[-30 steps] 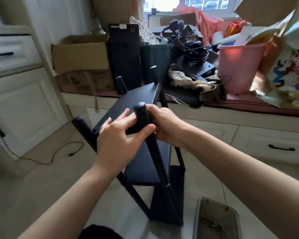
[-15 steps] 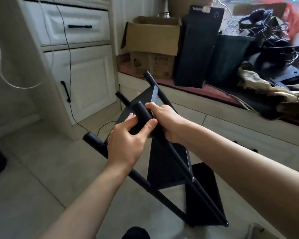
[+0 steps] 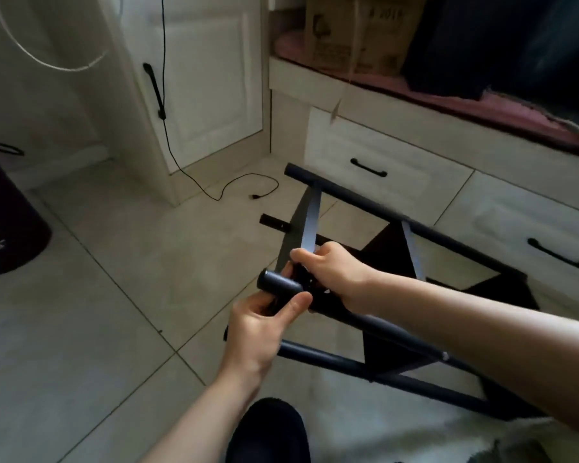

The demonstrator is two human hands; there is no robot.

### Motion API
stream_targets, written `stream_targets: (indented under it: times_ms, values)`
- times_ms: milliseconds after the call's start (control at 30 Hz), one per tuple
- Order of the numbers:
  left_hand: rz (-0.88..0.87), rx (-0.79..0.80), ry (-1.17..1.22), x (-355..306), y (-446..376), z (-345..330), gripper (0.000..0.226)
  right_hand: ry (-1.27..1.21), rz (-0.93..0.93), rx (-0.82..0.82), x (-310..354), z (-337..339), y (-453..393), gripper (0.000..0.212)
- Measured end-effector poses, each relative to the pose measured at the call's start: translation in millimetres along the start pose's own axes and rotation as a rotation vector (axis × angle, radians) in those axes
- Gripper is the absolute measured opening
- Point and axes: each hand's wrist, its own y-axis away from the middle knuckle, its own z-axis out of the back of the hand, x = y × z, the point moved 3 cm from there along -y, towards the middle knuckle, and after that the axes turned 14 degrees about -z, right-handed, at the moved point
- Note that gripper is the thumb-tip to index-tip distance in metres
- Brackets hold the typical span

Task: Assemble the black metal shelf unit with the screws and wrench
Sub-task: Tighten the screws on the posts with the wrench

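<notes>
- Hands: left hand (image 3: 259,332) grips the near pole (image 3: 278,285); right hand (image 3: 328,274) pinches something hidden, mid frame.
- Shelf unit (image 3: 395,259) leans; loose grip could drop it.

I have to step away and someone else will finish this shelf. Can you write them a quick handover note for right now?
Left hand grips the near post at its capped end. Right hand is curled round the joint where the top shelf panel meets that post. The shelf unit lies tipped on the tiled floor.
Done: four posts and the panels look joined.
Left: check or tighten this corner. No wrench or loose screws are visible.
</notes>
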Motion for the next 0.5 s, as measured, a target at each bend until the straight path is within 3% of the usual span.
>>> stream_targets:
  times_ms: [233,333,500]
  values:
    - [0.227,-0.059,0.079,69.7,32.3,14.5,0.039,0.090,-0.019,0.060,-56.7,-26.9,-35.0,0.033]
    - [0.282,-0.081,0.139,92.9,39.5,22.2,0.058,0.110,-0.017,0.057,-71.1,-39.3,-51.4,0.032]
    - [0.338,-0.079,0.185,122.8,53.4,28.0,0.056,0.165,-0.052,0.077,-99.4,-52.2,-70.2,0.035]
